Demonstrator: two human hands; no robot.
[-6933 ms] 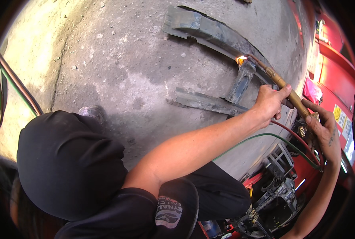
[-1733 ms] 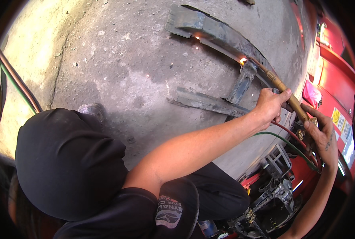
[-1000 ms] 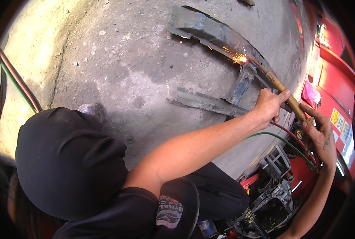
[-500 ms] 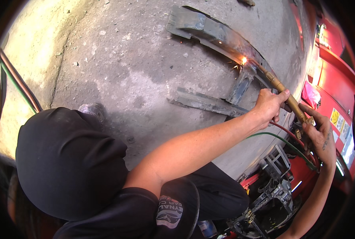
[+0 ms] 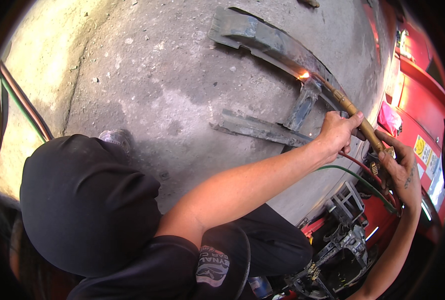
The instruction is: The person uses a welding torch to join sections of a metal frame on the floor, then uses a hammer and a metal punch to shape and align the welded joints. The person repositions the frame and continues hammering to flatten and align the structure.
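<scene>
A brass gas torch [image 5: 351,107] lies across both my hands, its lit tip pointing up and left. Around the middle of its barrel my left hand [image 5: 336,131] is closed, thumb along the top. My right hand [image 5: 400,172] grips the rear of the handle by the valves, with some fingers hidden. A small orange flame [image 5: 304,75] burns at the tip, against a bent grey metal beam [image 5: 267,42]. From that joint a short metal bracket [image 5: 302,106] runs down to a second, flatter metal strip [image 5: 262,129] on the floor.
Red and green hoses [image 5: 355,175] trail from the torch. More hoses [image 5: 20,95] run along the far left. By my black-clad right knee [image 5: 282,245] lies a dark metal assembly [image 5: 342,255]. Red panels [image 5: 422,100] stand at the right. The concrete floor [image 5: 147,75] carries small debris.
The bright glow and flying sparks at the torch tip have shrunk to a small orange flame. A tiny bright speck shows above my left wrist. My hands have hardly moved.
</scene>
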